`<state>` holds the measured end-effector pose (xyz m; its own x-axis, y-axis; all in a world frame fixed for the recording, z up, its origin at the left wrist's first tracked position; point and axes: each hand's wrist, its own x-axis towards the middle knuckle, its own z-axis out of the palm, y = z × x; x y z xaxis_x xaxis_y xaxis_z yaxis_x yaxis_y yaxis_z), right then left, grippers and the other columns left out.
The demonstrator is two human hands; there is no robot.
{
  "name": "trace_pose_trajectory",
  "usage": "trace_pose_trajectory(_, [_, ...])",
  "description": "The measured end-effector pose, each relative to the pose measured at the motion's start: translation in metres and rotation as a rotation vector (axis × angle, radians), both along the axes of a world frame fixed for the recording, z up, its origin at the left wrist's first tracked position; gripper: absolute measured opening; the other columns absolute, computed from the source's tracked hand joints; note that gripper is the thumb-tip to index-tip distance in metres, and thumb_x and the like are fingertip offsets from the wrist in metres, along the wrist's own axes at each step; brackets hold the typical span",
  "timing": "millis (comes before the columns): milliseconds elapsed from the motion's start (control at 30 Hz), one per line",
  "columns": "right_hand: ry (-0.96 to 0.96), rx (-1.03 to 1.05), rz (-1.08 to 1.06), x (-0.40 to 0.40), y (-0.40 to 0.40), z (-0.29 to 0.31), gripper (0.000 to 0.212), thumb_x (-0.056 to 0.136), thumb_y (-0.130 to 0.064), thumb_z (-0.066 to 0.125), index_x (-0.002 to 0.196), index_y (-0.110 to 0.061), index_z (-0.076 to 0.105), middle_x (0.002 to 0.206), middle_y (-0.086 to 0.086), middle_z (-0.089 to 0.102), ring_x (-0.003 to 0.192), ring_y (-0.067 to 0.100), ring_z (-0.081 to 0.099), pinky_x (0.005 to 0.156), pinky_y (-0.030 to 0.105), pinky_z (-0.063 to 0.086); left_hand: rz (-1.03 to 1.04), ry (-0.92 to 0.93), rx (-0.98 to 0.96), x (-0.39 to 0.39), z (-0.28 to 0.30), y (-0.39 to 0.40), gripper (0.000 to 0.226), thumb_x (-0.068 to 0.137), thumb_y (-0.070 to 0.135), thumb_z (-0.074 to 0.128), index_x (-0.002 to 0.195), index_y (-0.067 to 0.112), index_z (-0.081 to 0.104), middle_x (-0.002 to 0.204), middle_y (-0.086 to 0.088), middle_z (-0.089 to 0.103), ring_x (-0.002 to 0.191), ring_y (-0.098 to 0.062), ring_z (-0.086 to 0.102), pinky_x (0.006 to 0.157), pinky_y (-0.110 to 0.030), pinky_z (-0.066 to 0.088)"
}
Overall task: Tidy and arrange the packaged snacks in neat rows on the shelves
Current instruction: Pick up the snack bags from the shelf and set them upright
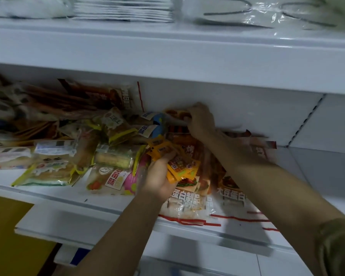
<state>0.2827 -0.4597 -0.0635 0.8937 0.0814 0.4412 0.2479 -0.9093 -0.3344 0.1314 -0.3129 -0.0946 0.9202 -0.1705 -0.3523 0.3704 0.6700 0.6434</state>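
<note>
White metal shelf point(72, 198), smooth, w/ glossy crinkly snack packs point(72, 156) heaped in no order; few rows yet, so most tidying looks left. Left hand point(157, 176), palm up, fingers curled round a fan of small orange sachets point(180, 169). Right hand point(200, 120) reaches to the back, fingers pinching a reddish pack point(175, 113). Big flat clear bags point(189, 204) overhang the front edge.

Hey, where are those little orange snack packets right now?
In the head view, the orange snack packets sit mid-shelf, held in the left hand, over the large red-striped bags.
</note>
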Motion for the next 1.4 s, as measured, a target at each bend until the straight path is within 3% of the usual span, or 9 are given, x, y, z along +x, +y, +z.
trace_pose_trajectory(233, [-0.145, 0.551, 0.226, -0.143, -0.039, 0.011, 0.032, 0.079, -0.001, 0.072, 0.101, -0.024, 0.078, 0.104, -0.009, 0.068, 0.101, -0.005, 0.061, 0.091, 0.013, 0.047, -0.107, -0.043, -0.07, 0.0, 0.016, -0.007, 0.037, 0.105, 0.021, 0.05, 0.137, 0.006, 0.061, 0.133, -0.024, 0.064, 0.122, -0.04, 0.064, 0.102, -0.05, 0.052])
trace_pose_trajectory(367, [0.019, 0.606, 0.29, -0.184, -0.07, 0.004, 0.055, 0.069, 0.016, 0.061, 0.095, -0.032, 0.068, 0.112, -0.01, 0.068, 0.114, 0.009, 0.062, 0.101, 0.037, 0.05, -0.233, -0.1, -0.041, -0.013, 0.036, -0.045, 0.039, 0.101, 0.036, 0.053, 0.12, 0.007, 0.071, 0.113, -0.019, 0.074, 0.099, -0.032, 0.071, 0.091, -0.043, 0.054])
trace_pose_trajectory(467, [-0.017, 0.657, 0.262, -0.201, -0.102, 0.006, 0.044, 0.065, 0.013, 0.046, 0.09, -0.02, 0.063, 0.11, -0.005, 0.066, 0.113, 0.018, 0.061, 0.093, 0.032, 0.049, -0.34, -0.152, -0.048, -0.028, 0.047, -0.087, 0.033, 0.095, 0.033, 0.055, 0.111, 0.009, 0.071, 0.1, -0.016, 0.076, 0.085, -0.026, 0.074, 0.07, -0.038, 0.062])
trace_pose_trajectory(567, [-0.048, 0.591, 0.259, -0.22, -0.139, 0.009, 0.032, 0.065, 0.013, 0.05, 0.086, -0.009, 0.06, 0.103, 0.01, 0.065, 0.101, 0.029, 0.06, 0.084, 0.042, 0.048, -0.418, -0.145, -0.055, -0.04, 0.045, -0.131, 0.025, 0.088, 0.01, 0.056, 0.109, 0.008, 0.07, 0.101, -0.016, 0.074, 0.087, -0.026, 0.073, 0.077, -0.038, 0.061])
trace_pose_trajectory(700, [0.037, 0.495, 0.182, -0.252, -0.201, 0.008, 0.044, 0.067, 0.011, 0.054, 0.09, -0.025, 0.066, 0.121, -0.01, 0.058, 0.126, 0.014, 0.05, 0.101, 0.026, 0.039, -0.463, -0.09, 0.04, -0.058, 0.039, -0.194, 0.025, 0.073, 0.01, 0.059, 0.096, 0.007, 0.069, 0.09, -0.017, 0.071, 0.076, -0.028, 0.07, 0.072, -0.039, 0.058])
trace_pose_trajectory(767, [0.099, 0.649, 0.079, -0.275, -0.235, 0.006, 0.046, 0.074, -0.001, 0.054, 0.096, -0.038, 0.069, 0.132, -0.017, 0.052, 0.135, 0.006, 0.044, 0.106, 0.026, 0.04, -0.444, -0.075, 0.071, -0.068, 0.035, -0.231, 0.029, 0.071, 0.013, 0.061, 0.098, 0.006, 0.07, 0.094, -0.02, 0.072, 0.08, -0.034, 0.069, 0.079, -0.044, 0.055])
trace_pose_trajectory(900, [0.077, 0.92, -0.139, -0.323, -0.307, -0.003, 0.033, 0.094, -0.031, 0.06, 0.128, -0.032, 0.057, 0.127, -0.012, 0.061, 0.117, 0.01, 0.062, 0.097, 0.043, 0.055, -0.43, -0.072, 0.095, -0.095, 0.031, -0.315, 0.017, 0.077, 0.015, 0.064, 0.085, 0.007, 0.076, 0.094, -0.022, 0.072, 0.075, -0.035, 0.068, 0.074, -0.043, 0.051])
trace_pose_trajectory(1167, [0.111, 1.003, -0.267, -0.379, -0.444, -0.008, 0.045, 0.094, -0.037, 0.071, 0.134, -0.037, 0.051, 0.113, -0.014, 0.069, 0.103, 0.002, 0.068, 0.093, 0.042, 0.059, -0.495, -0.017, -0.006, -0.166, 0.016, -0.484, 0.032, 0.095, 0.014, 0.052, 0.122, 0.009, 0.069, 0.116, -0.018, 0.074, 0.104, -0.033, 0.073, 0.092, -0.051, 0.056])
trace_pose_trajectory(1400, [0.034, 1.099, -0.402, -0.4, -0.54, -0.018, 0.04, 0.095, -0.032, 0.07, 0.131, -0.033, 0.055, 0.115, -0.01, 0.069, 0.104, 0.007, 0.069, 0.093, 0.043, 0.059, -0.477, -0.272, 0.292, -0.179, 0.005, -0.589, 0.022, 0.1, 0.019, 0.062, 0.12, 0.021, 0.069, 0.112, -0.006, 0.077, 0.104, -0.027, 0.074, 0.091, -0.049, 0.058])
